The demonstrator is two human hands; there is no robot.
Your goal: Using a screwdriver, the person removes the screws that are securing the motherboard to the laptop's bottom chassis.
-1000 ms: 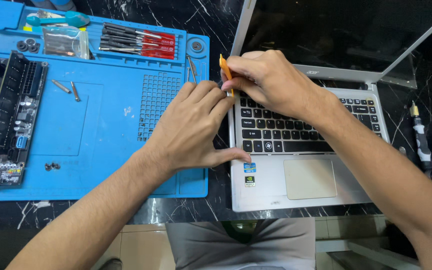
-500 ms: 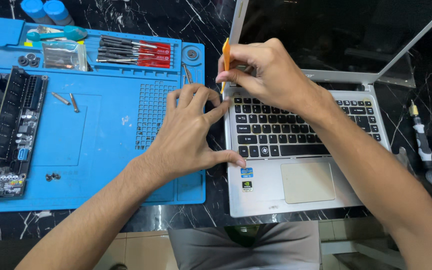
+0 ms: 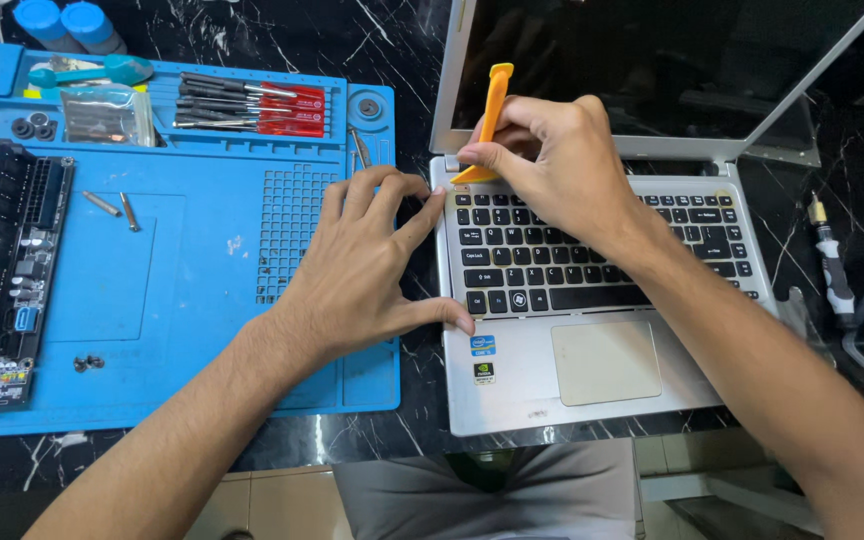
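Head view: my right hand [image 3: 552, 165] pinches orange pry tool [image 3: 492, 115], tip at laptop [image 3: 512, 385] keyboard's 11 o'clock corner. Left hand [image 3: 362, 275], fingers spread, braces the 9 o'clock edge. Prying stage, I judge; next needs gentle leverage.

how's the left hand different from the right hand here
The left hand holds no tool and lies spread, fingers and thumb touching the left edge of the silver laptop. The right hand is curled, pinching an orange pry tool whose tip sits at the keyboard's top-left corner. The left hand lies partly over the blue mat; the right hangs over the keyboard. Both are bare.
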